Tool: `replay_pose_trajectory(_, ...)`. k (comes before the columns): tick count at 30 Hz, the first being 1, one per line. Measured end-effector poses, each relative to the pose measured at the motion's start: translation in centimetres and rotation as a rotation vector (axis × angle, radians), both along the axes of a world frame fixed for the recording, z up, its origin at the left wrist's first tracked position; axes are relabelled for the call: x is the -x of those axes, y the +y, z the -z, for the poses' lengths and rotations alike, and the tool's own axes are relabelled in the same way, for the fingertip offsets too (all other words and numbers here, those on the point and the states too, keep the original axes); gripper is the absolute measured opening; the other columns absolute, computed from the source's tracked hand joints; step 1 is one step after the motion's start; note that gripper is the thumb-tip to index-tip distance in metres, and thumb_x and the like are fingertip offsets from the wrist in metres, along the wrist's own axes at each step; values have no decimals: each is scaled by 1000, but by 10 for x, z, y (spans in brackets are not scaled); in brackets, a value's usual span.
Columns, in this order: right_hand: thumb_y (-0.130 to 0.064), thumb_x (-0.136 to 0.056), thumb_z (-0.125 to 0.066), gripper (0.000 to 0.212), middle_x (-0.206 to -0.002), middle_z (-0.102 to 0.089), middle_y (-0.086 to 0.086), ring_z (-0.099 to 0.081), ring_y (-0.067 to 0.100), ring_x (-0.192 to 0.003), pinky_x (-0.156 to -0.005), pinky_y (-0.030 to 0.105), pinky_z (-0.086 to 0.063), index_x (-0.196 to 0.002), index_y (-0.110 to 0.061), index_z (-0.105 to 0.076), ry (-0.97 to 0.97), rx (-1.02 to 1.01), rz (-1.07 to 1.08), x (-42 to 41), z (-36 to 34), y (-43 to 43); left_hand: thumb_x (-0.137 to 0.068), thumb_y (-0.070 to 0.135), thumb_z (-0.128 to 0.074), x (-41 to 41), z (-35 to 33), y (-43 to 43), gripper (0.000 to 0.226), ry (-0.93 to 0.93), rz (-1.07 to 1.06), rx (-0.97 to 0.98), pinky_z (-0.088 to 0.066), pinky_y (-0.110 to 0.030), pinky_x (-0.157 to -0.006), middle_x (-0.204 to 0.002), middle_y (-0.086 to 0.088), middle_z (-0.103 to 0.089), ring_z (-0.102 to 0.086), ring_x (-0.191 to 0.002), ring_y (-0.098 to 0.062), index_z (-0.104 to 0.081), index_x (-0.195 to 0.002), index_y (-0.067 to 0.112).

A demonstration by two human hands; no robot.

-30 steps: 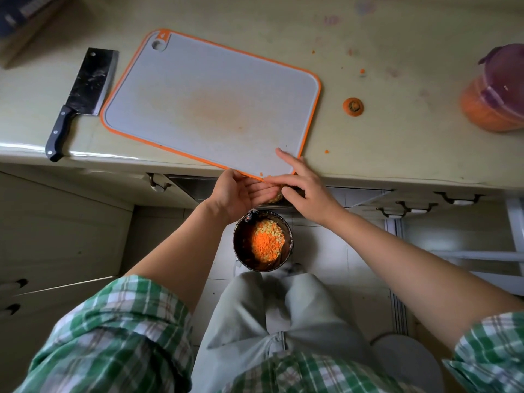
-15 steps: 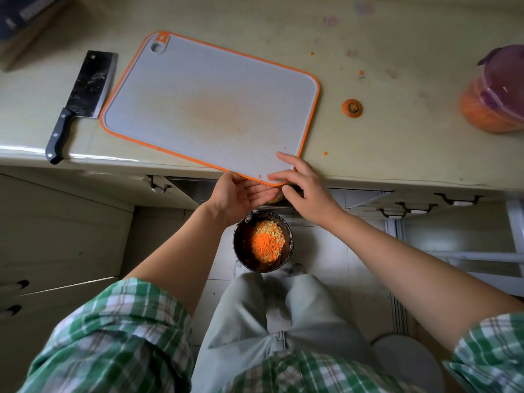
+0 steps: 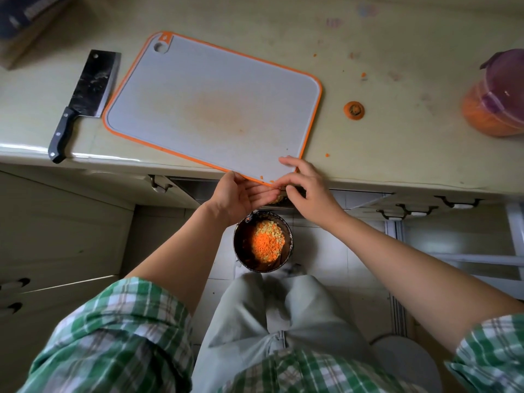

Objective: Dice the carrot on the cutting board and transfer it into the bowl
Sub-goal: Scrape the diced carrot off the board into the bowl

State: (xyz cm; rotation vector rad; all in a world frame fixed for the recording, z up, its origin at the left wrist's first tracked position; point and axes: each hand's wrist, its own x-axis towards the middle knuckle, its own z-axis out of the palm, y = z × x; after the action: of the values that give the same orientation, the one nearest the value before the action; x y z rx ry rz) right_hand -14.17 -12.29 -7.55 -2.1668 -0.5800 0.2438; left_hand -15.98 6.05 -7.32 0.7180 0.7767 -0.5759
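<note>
Bowl: diced carrot inside | purple-lidded jar: orange shreds, seemingly

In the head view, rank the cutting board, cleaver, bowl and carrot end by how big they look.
1. cutting board
2. cleaver and bowl: about alike; the bowl sits lower, farther away, so unranked
3. carrot end

Soft, muted daylight spreads evenly over the countertop and cutting board, leaving only faint shadows. A glare streak lines the counter's front edge at left. The cabinets below sit dim. Wide-angle distortion bows the frame's edges, and the plaid sleeves blur.
</note>
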Motion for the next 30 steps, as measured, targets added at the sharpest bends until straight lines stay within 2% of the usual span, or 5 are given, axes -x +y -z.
replay_pose_trajectory(5, -11, -80, -54, 19, -118, -56, 6, -51, 21, -114, -99, 38, -39, -88, -15, -72, -83, 97, 53, -19, -2, 7, -97, 18, -24, -1, -1, 0, 46, -1, 7, 4, -60, -43, -76, -96, -30, -69, -70, -86, -40, -59, -107, -12)
replay_pose_trajectory(10, -23, -76, -63, 11, -114, -55, 4, -49, 18, -111, -95, 36, -37, -81, -20, -71, -132, 159, 2, -21, 0, 8, -97, 18, -24, -1, -3, 1, 47, -3, 9, 4, -60, -42, -75, -96, -31, -68, -71, -85, -39, -59, -106, -12)
replay_pose_trajectory(17, -31, -72, -66, 10, -117, -53, 0, -44, 20, -116, -97, 46, -36, -77, -24, -71, -78, 158, 34, -18, 1, 14, -96, 17, -23, -1, -6, 0, 46, 0, 11, -17, -60, -42, -73, -87, -28, -70, -71, -76, -38, -59, -100, -11)
replay_pose_trajectory(24, -34, -68, -63, 6, -124, -49, -6, -35, 16, -123, -91, 33, -23, -72, -32, -68, -40, 193, -22, -14, -2, 18, -98, 18, -21, 1, -8, -2, 46, 0, -2, -30, -61, -39, -67, -79, -24, -70, -71, -71, -33, -58, -97, -9)
replay_pose_trajectory(30, -32, -73, -65, 12, -114, -55, -7, -42, 16, -113, -84, 35, -26, -84, -31, -69, -123, 170, 93, -20, -4, 20, -96, 16, -22, 1, -9, -2, 47, -9, 7, -12, -59, -42, -75, -86, -29, -70, -71, -77, -38, -60, -99, -11)
